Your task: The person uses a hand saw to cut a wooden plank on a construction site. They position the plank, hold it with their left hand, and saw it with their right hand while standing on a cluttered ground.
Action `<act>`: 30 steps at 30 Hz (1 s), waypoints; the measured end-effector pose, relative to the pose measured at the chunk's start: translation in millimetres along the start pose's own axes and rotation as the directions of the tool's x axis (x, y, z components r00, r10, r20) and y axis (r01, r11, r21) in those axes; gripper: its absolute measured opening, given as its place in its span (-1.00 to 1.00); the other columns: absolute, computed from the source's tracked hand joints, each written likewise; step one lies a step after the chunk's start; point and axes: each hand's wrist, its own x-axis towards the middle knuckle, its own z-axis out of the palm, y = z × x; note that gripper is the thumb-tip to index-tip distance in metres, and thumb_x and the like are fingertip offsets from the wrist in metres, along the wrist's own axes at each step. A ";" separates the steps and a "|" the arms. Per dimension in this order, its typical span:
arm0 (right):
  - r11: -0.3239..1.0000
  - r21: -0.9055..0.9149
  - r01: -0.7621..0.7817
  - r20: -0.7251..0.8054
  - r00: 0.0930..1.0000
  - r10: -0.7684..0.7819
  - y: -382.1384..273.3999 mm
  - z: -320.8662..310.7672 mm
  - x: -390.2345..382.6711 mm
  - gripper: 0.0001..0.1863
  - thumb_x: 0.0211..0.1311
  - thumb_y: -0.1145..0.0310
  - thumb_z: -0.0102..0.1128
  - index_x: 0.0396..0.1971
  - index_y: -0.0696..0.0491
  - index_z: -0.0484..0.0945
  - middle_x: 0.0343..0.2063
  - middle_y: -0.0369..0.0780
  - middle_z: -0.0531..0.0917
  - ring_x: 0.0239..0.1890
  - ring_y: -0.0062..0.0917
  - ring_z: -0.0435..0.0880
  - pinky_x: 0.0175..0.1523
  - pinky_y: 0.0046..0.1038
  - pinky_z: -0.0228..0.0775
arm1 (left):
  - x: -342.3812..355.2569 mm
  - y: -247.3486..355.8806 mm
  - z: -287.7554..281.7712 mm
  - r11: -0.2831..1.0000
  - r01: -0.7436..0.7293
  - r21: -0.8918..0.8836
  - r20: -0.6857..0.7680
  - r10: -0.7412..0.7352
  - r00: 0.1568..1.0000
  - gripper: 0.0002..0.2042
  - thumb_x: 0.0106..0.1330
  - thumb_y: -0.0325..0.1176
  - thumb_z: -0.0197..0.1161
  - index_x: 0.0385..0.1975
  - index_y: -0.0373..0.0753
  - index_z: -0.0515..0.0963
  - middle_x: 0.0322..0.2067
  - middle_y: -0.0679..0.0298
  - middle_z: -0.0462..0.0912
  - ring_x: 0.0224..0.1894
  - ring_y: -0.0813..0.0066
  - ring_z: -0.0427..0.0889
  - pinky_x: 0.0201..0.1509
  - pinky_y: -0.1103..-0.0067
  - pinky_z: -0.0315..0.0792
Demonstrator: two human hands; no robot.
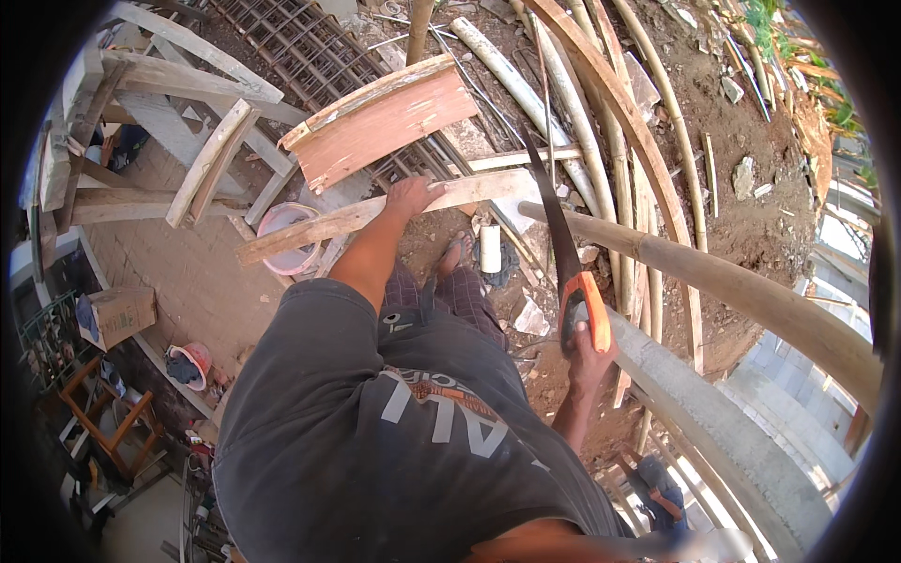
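Daylight falls on a brownish floor [188, 258] at left and bare, stony earth [751, 235] at right, with green plants [762, 23] at the upper right, pale paving slabs [784, 361] below them, and a cardboard box [124, 314] and wooden frame [129, 418] in the dimmer left margin.

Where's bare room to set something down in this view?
Biggest: brown floor between the cardboard box and the pink bucket that the plank overlaps in view. Smaller: dirt between the pale stone and the thick round pole. Crowded: right of the handsaw, with bamboo poles; upper left, with timbers and the rebar cage.
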 end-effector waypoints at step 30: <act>0.936 -0.307 0.171 0.339 0.939 -0.061 63.4 77.2 113.2 -0.78 0.01 0.42 0.47 -0.53 0.16 0.55 -0.66 -0.27 0.50 -0.63 -0.60 0.42 -0.45 -0.51 0.29 | 147.2 45.5 55.8 0.982 0.188 -0.012 -0.090 -0.189 0.978 -0.36 0.38 0.24 -0.16 -0.29 -0.19 0.73 -0.28 -0.02 0.72 -0.14 0.01 0.70 0.01 0.23 0.52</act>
